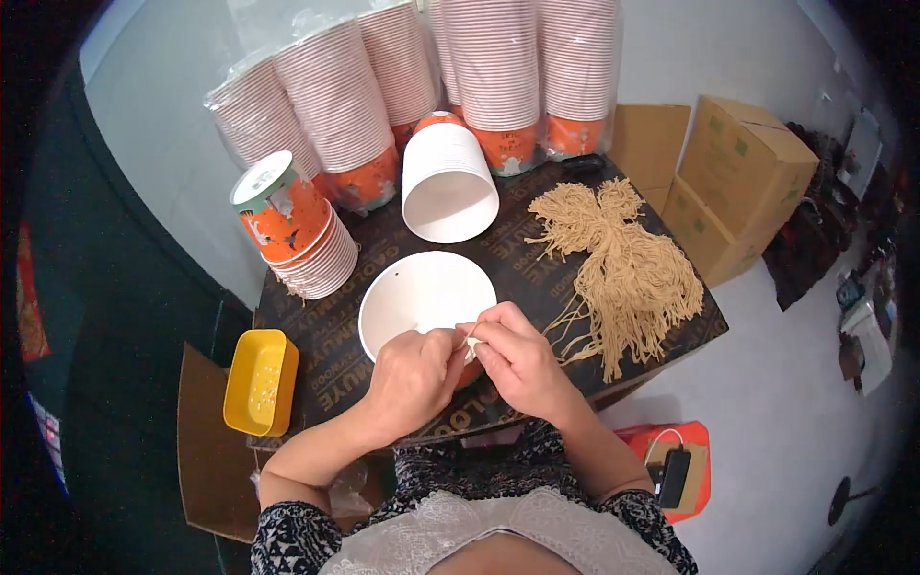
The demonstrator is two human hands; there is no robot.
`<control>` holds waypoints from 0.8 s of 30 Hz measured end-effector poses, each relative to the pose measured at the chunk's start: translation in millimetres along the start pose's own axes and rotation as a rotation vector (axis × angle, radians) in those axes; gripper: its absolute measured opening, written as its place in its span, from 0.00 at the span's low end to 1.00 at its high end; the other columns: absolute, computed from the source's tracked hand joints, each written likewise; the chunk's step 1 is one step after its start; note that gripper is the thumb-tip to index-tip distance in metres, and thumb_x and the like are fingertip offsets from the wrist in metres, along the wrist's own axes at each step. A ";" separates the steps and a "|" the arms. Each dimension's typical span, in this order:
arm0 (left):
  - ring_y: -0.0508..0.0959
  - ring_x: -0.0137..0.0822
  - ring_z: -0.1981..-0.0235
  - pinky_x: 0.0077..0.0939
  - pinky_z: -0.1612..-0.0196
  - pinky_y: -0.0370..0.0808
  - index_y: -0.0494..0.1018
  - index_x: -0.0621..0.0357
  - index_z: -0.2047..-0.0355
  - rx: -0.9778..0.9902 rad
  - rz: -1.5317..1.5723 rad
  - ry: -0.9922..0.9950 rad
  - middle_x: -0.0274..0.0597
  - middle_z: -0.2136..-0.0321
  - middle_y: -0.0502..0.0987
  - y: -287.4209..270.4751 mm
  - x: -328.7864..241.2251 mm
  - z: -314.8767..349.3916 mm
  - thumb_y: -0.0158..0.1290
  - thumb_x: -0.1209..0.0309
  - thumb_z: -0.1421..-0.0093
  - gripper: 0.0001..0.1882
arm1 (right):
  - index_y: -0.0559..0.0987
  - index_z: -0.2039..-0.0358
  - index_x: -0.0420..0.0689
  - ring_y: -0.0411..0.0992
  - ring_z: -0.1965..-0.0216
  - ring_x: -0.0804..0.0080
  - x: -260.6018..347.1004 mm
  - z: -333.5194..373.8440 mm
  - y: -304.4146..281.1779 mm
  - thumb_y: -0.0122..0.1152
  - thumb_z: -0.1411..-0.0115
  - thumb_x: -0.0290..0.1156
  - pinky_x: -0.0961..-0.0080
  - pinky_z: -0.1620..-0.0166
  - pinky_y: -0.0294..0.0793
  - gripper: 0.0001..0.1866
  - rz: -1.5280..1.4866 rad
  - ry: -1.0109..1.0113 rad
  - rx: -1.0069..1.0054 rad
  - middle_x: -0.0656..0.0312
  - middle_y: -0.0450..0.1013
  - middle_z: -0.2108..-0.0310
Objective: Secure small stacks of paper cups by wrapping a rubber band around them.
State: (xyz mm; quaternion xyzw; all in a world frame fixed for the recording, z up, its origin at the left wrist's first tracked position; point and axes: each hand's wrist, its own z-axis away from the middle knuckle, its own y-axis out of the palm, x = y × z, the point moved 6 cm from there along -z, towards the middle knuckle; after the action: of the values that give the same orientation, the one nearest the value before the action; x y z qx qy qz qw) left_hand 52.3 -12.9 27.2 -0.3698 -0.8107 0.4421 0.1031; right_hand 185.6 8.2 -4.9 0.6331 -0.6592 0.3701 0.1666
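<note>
Bucket [402,305], white inside, sits desk [331,335] ctr-front, mouth up, axis approx. upright; yellow bin [287,401] at desk's L edge holds small white bits [265,385]. L hand [412,379] & R hand [519,362] pinch thin cord [468,339] by bucket's near-R rim. Cord heap [632,283] nr R edge; wrapped stacks [496,72] line back; open room btwn bucket & bin.

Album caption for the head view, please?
Left hand and right hand meet at an open bucket, tan cords nearby.
</note>
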 end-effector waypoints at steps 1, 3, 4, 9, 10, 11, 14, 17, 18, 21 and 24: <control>0.76 0.51 0.78 0.43 0.75 0.72 0.66 0.62 0.65 -0.012 0.024 0.005 0.49 0.79 0.74 0.4 0.7 1.3 0.61 0.77 0.47 0.14 | 0.78 0.58 0.34 0.73 0.64 0.64 -1.2 -0.2 0.7 0.56 0.41 0.17 0.74 0.60 0.73 0.10 -0.020 0.018 0.029 0.54 0.70 0.61; 0.77 0.51 0.78 0.42 0.75 0.72 0.66 0.61 0.64 -0.025 0.051 0.013 0.48 0.79 0.74 -0.5 0.8 2.0 0.61 0.79 0.48 0.15 | 0.78 0.60 0.35 0.72 0.64 0.65 -4.0 1.2 -0.5 0.56 0.41 0.17 0.75 0.61 0.73 0.08 -0.031 0.033 0.029 0.55 0.70 0.61; 0.77 0.50 0.78 0.41 0.75 0.72 0.66 0.61 0.64 -0.009 0.050 0.014 0.48 0.79 0.74 -0.2 1.0 2.1 0.61 0.79 0.47 0.15 | 0.78 0.62 0.35 0.72 0.64 0.66 -5.6 1.8 -0.6 0.56 0.41 0.17 0.76 0.61 0.73 0.07 -0.045 0.049 0.029 0.56 0.69 0.61; 0.78 0.50 0.78 0.40 0.76 0.72 0.66 0.61 0.63 0.011 0.067 0.013 0.48 0.78 0.75 1.6 2.6 4.2 0.61 0.79 0.47 0.15 | 0.76 0.65 0.36 0.72 0.64 0.69 -8.1 3.7 1.5 0.56 0.42 0.16 0.77 0.62 0.72 0.05 -0.090 0.069 0.010 0.57 0.70 0.61; 0.77 0.49 0.80 0.41 0.78 0.72 0.66 0.62 0.64 -0.012 0.067 0.028 0.47 0.81 0.74 0.8 1.8 3.9 0.60 0.78 0.47 0.14 | 0.76 0.64 0.36 0.71 0.64 0.69 -9.4 4.1 2.8 0.55 0.42 0.15 0.78 0.62 0.72 0.06 -0.100 0.084 0.007 0.57 0.70 0.61; 0.76 0.48 0.83 0.41 0.79 0.71 0.66 0.62 0.64 -0.035 0.067 0.043 0.46 0.84 0.72 -0.1 0.7 3.5 0.60 0.76 0.46 0.14 | 0.76 0.64 0.36 0.71 0.64 0.69 -10.5 4.0 4.2 0.55 0.42 0.15 0.78 0.62 0.72 0.06 -0.101 0.083 0.008 0.57 0.70 0.61; 0.76 0.47 0.83 0.40 0.80 0.71 0.66 0.62 0.64 -0.044 0.040 0.037 0.46 0.84 0.73 -1.6 0.8 6.1 0.60 0.76 0.46 0.14 | 0.75 0.60 0.35 0.72 0.60 0.67 -10.2 2.3 7.0 0.53 0.41 0.15 0.76 0.58 0.73 0.08 -0.141 0.048 -0.013 0.55 0.70 0.59; 0.76 0.46 0.83 0.39 0.80 0.71 0.66 0.62 0.64 -0.022 -0.008 0.004 0.46 0.84 0.73 -2.2 3.1 12.2 0.61 0.76 0.47 0.14 | 0.75 0.57 0.34 0.72 0.56 0.64 -5.3 -1.5 8.2 0.50 0.39 0.16 0.73 0.52 0.73 0.10 -0.141 -0.011 -0.005 0.53 0.71 0.56; 0.76 0.46 0.83 0.39 0.80 0.71 0.66 0.62 0.64 -0.021 -0.009 0.001 0.46 0.84 0.73 -2.8 3.4 13.3 0.61 0.76 0.47 0.14 | 0.75 0.57 0.35 0.73 0.55 0.60 -5.6 -2.5 10.1 0.51 0.39 0.16 0.71 0.52 0.73 0.10 -0.164 -0.004 0.024 0.52 0.71 0.56; 0.76 0.45 0.84 0.39 0.80 0.71 0.66 0.62 0.64 -0.037 -0.033 0.011 0.46 0.84 0.73 -6.0 2.2 15.2 0.61 0.76 0.47 0.14 | 0.75 0.57 0.35 0.73 0.55 0.56 -3.1 -6.1 13.9 0.52 0.40 0.17 0.68 0.52 0.73 0.10 -0.187 0.003 0.078 0.51 0.71 0.56; 0.76 0.45 0.84 0.38 0.80 0.71 0.66 0.62 0.64 -0.072 -0.034 0.025 0.46 0.84 0.73 -8.9 0.6 16.3 0.61 0.76 0.47 0.14 | 0.74 0.60 0.35 0.73 0.56 0.56 -8.7 -6.2 18.9 0.53 0.40 0.18 0.68 0.52 0.73 0.08 -0.195 0.010 0.120 0.51 0.70 0.56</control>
State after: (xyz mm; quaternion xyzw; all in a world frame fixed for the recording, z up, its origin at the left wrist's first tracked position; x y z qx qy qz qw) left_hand 39.3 -25.9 24.5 -0.3652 -0.8308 0.4060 0.1074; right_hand 167.1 17.3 -11.9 0.7011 -0.5702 0.3943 0.1671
